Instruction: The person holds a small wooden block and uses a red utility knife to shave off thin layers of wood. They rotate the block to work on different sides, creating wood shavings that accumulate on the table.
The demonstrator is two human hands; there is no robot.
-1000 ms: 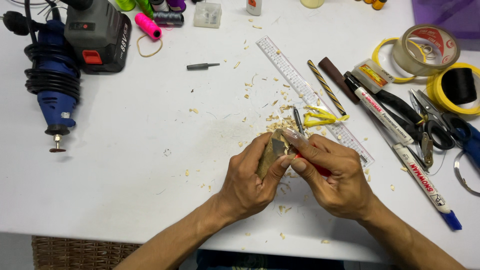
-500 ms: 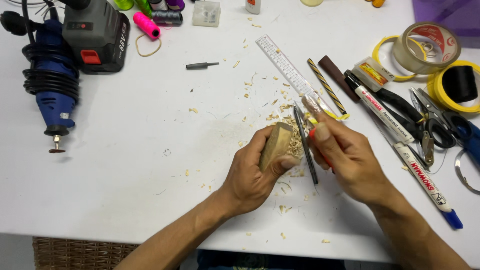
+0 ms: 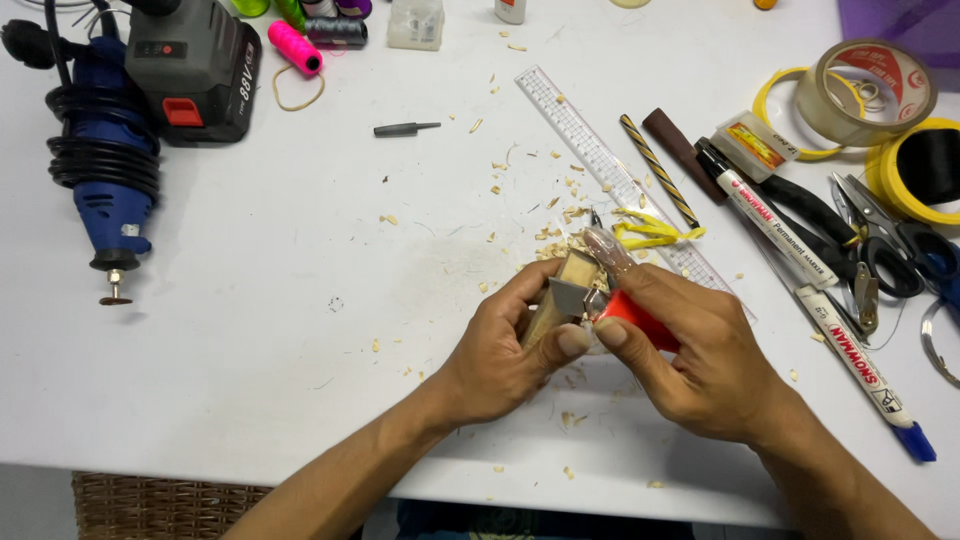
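Note:
My left hand [image 3: 505, 345] grips a small pale wooden block [image 3: 565, 285] just above the white table [image 3: 300, 330]. My right hand [image 3: 690, 350] holds a red-handled utility knife [image 3: 625, 308], its metal blade laid against the block's side. My right index finger stretches along the blade's back and my left thumb presses near the blade. Wood shavings [image 3: 555, 225] lie scattered around and under both hands.
A clear ruler [image 3: 590, 150] runs diagonally behind my hands. Markers [image 3: 850, 350], pliers, scissors [image 3: 900, 250] and tape rolls [image 3: 870, 90] crowd the right side. A blue rotary tool [image 3: 105, 190] and a grey battery pack [image 3: 195, 65] sit at the left. A small bit [image 3: 405, 128] lies at the centre back.
Half a second ago the knife was lifted clear to the block's right. Now the blade is back against the wood and both hands have closed together again.

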